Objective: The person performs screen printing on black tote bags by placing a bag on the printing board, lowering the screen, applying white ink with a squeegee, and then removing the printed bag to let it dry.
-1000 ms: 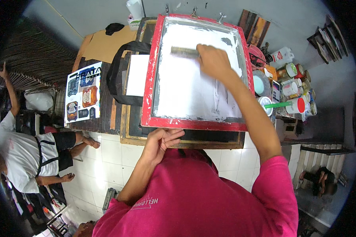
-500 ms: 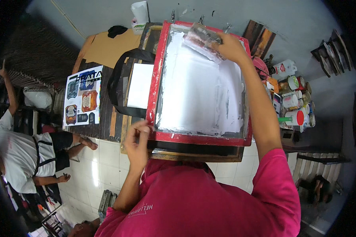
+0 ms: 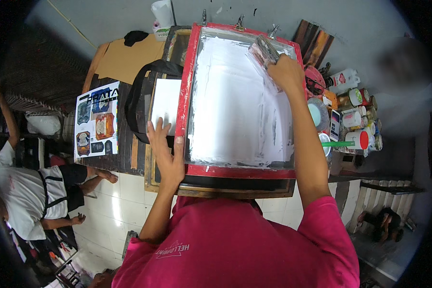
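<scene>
A red-framed printing screen (image 3: 245, 172) lies before me, its mesh (image 3: 225, 101) smeared with white ink. Near its far right corner, my right hand (image 3: 289, 73) is closed around an ink-coated squeegee (image 3: 262, 53), held at a slant over the mesh. My left hand (image 3: 166, 151) rests open at the frame's left side, fingers spread and thumb against the red edge. Its fingertips lie by the near end of a white sheet (image 3: 168, 98). Black fabric with a looped strap (image 3: 132, 105) sits under and left of the screen.
A printed colour sheet (image 3: 97, 121) and brown cardboard (image 3: 127, 60) lie to the left. Tubs and jars (image 3: 353, 119), a plastic jug (image 3: 344, 79) and a phone (image 3: 334, 125) crowd the right. Clamps (image 3: 239, 21) stand behind the frame. Another person (image 3: 26, 192) is at far left.
My right hand has shifted slightly nearer and the squeegee has turned more steeply, moving right. My left hand has opened out and come to rest on the frame's left edge.
</scene>
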### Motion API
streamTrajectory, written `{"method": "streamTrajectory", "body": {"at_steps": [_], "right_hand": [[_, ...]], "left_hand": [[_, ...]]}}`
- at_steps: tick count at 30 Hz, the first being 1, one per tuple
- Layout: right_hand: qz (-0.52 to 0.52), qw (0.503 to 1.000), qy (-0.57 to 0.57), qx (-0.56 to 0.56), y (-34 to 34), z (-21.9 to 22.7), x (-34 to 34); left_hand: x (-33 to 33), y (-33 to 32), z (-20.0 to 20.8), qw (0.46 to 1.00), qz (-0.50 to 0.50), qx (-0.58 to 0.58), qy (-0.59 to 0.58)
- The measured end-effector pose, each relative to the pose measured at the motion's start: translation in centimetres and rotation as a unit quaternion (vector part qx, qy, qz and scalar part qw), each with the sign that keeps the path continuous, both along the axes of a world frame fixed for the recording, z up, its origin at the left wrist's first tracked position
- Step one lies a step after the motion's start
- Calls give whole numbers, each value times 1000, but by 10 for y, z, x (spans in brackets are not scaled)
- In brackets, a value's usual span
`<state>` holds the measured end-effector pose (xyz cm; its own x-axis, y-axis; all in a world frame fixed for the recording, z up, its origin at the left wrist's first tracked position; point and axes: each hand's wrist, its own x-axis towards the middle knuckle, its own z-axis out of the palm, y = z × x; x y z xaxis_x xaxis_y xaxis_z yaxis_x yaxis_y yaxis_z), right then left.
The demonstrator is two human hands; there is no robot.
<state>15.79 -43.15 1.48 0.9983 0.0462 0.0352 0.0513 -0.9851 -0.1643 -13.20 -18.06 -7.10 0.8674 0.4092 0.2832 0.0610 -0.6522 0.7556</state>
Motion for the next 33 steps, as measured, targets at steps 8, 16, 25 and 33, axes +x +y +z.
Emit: {"method": "streamTrajectory", "body": {"at_steps": [8,16,25,33], "right_hand": [[100,995,-12,-7,35,-5,34],[311,948,-39,-50,52,-1,61],[489,870,-11,-63,51,3,50],[365,925,-49,88,1,-2,-8]], "left_hand": [[4,-2,1,999,-21,-36,20],[3,-2,-3,998,-12,-54,11],[-4,-4,11,999,-15,-43,23],[20,-3,53,995,-57,-84,-8]]}}
